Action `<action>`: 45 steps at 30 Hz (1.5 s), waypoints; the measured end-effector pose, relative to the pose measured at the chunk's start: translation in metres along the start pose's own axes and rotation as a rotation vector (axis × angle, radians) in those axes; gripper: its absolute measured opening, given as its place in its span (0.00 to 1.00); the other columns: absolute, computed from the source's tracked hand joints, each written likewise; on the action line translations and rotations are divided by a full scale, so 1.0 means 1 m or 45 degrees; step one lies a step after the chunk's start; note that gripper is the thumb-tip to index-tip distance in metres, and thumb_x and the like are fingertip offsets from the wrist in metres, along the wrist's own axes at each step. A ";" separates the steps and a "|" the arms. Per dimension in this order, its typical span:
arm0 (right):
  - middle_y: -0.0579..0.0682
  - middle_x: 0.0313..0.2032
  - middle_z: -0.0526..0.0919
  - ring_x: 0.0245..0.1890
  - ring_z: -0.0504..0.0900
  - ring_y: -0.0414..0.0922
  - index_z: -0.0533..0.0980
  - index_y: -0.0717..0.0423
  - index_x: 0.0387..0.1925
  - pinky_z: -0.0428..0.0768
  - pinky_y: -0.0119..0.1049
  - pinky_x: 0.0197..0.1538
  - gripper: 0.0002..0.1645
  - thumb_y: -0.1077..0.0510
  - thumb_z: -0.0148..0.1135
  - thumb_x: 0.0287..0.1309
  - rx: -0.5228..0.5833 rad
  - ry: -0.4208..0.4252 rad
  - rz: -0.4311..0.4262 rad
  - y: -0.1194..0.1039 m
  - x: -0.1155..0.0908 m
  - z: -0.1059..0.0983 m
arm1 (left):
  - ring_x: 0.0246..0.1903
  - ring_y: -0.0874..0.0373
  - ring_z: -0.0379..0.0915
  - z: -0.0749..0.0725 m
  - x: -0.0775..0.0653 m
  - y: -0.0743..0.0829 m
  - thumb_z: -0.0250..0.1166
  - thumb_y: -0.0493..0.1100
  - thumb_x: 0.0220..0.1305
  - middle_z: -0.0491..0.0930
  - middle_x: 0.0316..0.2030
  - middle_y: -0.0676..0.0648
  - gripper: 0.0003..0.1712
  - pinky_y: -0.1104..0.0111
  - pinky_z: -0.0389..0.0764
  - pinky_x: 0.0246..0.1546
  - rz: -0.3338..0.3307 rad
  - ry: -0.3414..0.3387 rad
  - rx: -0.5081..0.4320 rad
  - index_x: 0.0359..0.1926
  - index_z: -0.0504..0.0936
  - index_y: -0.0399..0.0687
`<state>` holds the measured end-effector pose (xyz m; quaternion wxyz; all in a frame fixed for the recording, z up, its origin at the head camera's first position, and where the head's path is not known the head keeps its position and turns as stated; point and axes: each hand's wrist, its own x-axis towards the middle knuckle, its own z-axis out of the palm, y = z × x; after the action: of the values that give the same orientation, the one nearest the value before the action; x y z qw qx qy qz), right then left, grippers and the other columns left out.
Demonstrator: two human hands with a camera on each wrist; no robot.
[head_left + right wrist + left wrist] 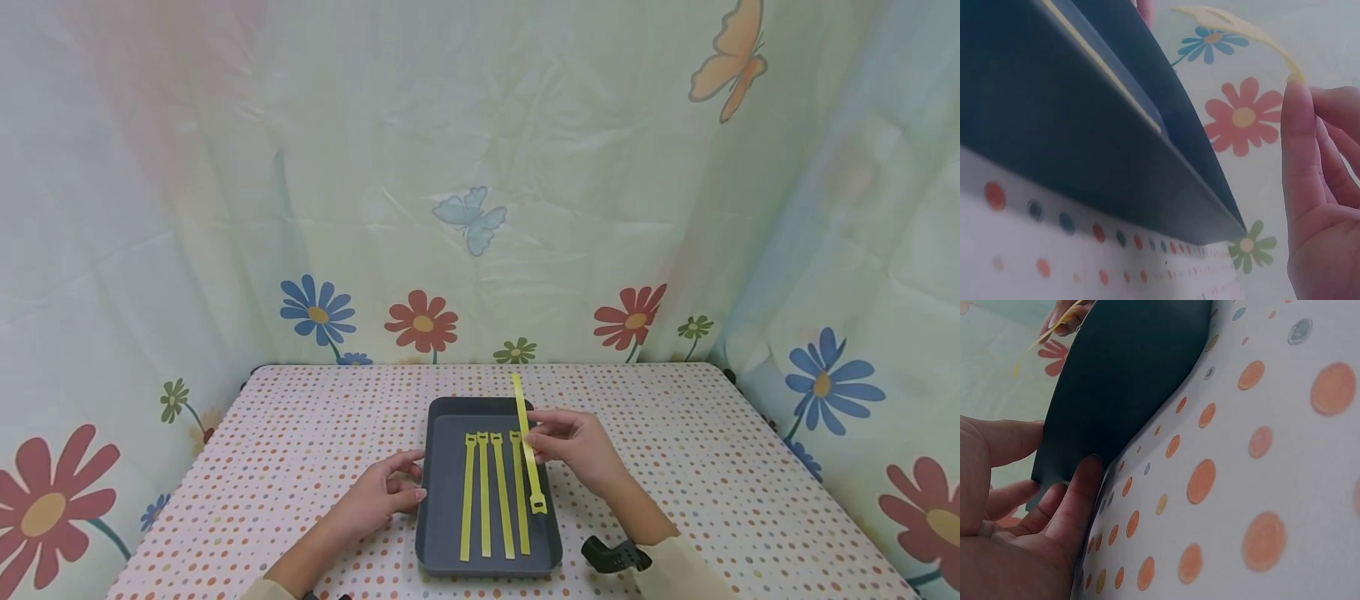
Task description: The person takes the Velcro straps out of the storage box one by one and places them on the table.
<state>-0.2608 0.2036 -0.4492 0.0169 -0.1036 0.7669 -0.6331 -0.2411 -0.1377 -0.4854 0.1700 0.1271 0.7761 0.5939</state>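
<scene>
A dark grey rectangular tray [442, 475] stands on the table in the head view. Several yellow hook-and-loop cable ties [485, 500] lie lengthwise in it, side by side, slotted heads at the far end. My right hand [577, 446] pinches another yellow cable tie [533, 475] between thumb and fingers, above the tray's right side, slotted head towards me. The right wrist view shows that tie [1257, 30] bending away from the fingertips. My left hand [378, 496] touches the tray's left outer wall [1129, 369] with spread fingertips, as the left wrist view shows.
A dotted cloth [330, 425] covers the table. Behind and at both sides hangs a curtain [360, 208] printed with flowers and butterflies. A black wrist device [615, 556] sits by the right sleeve [678, 571].
</scene>
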 end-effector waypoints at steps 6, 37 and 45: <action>0.55 0.38 0.88 0.31 0.89 0.44 0.77 0.65 0.63 0.88 0.41 0.40 0.31 0.59 0.73 0.60 -0.003 0.034 0.033 0.007 -0.007 -0.010 | 0.38 0.59 0.83 0.000 0.001 0.000 0.68 0.40 0.68 0.75 0.57 0.39 0.37 0.72 0.69 0.22 -0.001 -0.001 -0.005 0.75 0.66 0.40; 0.52 0.38 0.87 0.34 0.88 0.43 0.75 0.69 0.64 0.88 0.38 0.39 0.32 0.62 0.72 0.60 -0.077 0.137 0.275 0.043 -0.031 -0.054 | 0.38 0.58 0.84 -0.001 0.003 -0.004 0.68 0.41 0.68 0.74 0.57 0.40 0.38 0.73 0.69 0.21 -0.009 -0.016 -0.021 0.75 0.66 0.42; 0.54 0.35 0.87 0.30 0.88 0.46 0.77 0.70 0.61 0.88 0.40 0.35 0.30 0.63 0.73 0.58 -0.189 0.091 0.323 0.049 -0.027 -0.055 | 0.38 0.58 0.84 -0.002 0.004 -0.004 0.68 0.41 0.68 0.74 0.56 0.41 0.37 0.73 0.69 0.22 -0.012 -0.014 -0.010 0.75 0.66 0.42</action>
<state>-0.2500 0.2705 -0.4889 0.0617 0.0157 0.8187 -0.5706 -0.2456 -0.1384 -0.4889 0.1777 0.1262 0.7733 0.5954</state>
